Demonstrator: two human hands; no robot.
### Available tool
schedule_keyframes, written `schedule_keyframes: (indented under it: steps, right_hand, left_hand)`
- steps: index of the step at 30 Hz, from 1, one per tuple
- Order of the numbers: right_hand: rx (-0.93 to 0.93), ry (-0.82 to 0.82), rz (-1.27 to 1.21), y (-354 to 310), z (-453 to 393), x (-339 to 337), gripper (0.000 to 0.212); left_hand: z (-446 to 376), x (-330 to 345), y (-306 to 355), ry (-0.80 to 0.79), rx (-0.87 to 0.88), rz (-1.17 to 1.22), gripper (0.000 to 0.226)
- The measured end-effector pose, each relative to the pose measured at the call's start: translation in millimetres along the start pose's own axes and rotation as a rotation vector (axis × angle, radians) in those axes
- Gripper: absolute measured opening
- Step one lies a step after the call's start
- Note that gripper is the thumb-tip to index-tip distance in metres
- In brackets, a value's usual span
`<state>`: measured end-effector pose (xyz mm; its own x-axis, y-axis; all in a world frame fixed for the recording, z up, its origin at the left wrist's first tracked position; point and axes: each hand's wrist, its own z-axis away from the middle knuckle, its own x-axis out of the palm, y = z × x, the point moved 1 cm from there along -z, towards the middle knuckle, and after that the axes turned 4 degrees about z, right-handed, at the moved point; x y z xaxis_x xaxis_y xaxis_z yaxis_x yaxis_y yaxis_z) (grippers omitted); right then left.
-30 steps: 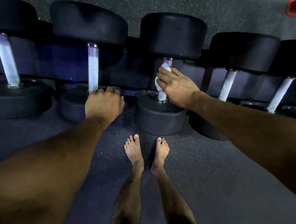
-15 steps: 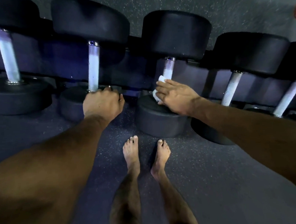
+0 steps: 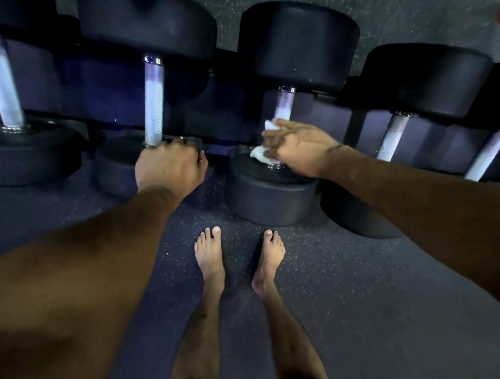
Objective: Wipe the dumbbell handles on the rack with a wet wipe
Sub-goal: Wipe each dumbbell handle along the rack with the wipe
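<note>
A white wet wipe (image 3: 262, 147), bunched around the low end of the third dumbbell handle (image 3: 283, 105) from the left, sits just above the collar at the near weight head (image 3: 269, 194), at about one o'clock from the person's bare feet (image 3: 238, 258). The right hand (image 3: 298, 150) grips it, fingers curled and pressed together around wipe and bar. A second ago that hand was higher on the knurled steel; it has slid down the shaft, leaving the upper stretch bare, which suggests one full pass of this handle is nearly done (the bottom collar looks like the last patch).

The left hand (image 3: 169, 168) stays braced at the foot of the neighbouring handle (image 3: 153, 104), at eleven o'clock from the feet, knuckles up and fingers curled over the edge of that dumbbell's near head; what the fingertips hold cannot be made out.

Further right on the rack, at two o'clock, two more handles (image 3: 394, 136) wait, apparently untouched. The leftmost handle (image 3: 1, 79) lies at ten o'clock. The view has crept slightly closer since the earlier frame. Speckled rubber flooring (image 3: 370, 314) lies underfoot.
</note>
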<state>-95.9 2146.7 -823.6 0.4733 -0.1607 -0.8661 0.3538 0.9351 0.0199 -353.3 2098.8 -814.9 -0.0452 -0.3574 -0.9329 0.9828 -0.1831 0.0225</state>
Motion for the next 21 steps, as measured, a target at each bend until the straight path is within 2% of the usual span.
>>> schedule_keyframes:
  steps: [3, 4, 7, 10, 13, 14, 17, 21]
  right_hand:
    - [0.261, 0.167, -0.175, 30.0, 1.1, -12.1, 0.011]
    - [0.306, 0.192, -0.218, 30.9, 0.9, -8.2, 0.01]
    - [0.304, 0.179, -0.145, 6.6, -1.0, 7.9, 0.025]
    - [0.149, 0.115, -0.221, -19.2, 0.3, 11.9, 0.035]
    - [0.076, 0.115, -0.115, -5.1, 2.7, 0.0, 0.041]
    - [0.123, 0.128, -0.11, 5.9, 1.9, -3.0, 0.041]
    - [0.299, 0.228, -0.164, 31.9, 3.1, -9.7, 0.017]
    - [0.346, 0.259, -0.223, 9.7, 3.5, -8.1, 0.021]
  left_hand:
    - [-0.2, -0.7, 1.7, -0.015, -0.008, 0.005, 0.037]
    - [-0.2, -0.7, 1.5, -0.012, -0.011, 0.006, 0.037]
    - [-0.1, -0.3, 0.8, 0.005, -0.006, 0.011, 0.036]
    - [-0.5, 0.8, 0.1, 0.013, -0.008, 0.019, 0.036]
    - [-0.6, 1.1, 0.1, 0.015, -0.015, 0.016, 0.036]
    - [-0.5, 1.4, 0.2, 0.014, -0.013, 0.015, 0.036]
    - [0.1, 0.8, 1.2, 0.007, -0.008, 0.018, 0.036]
    - [-0.2, -0.9, 1.5, 0.014, -0.021, 0.029, 0.035]
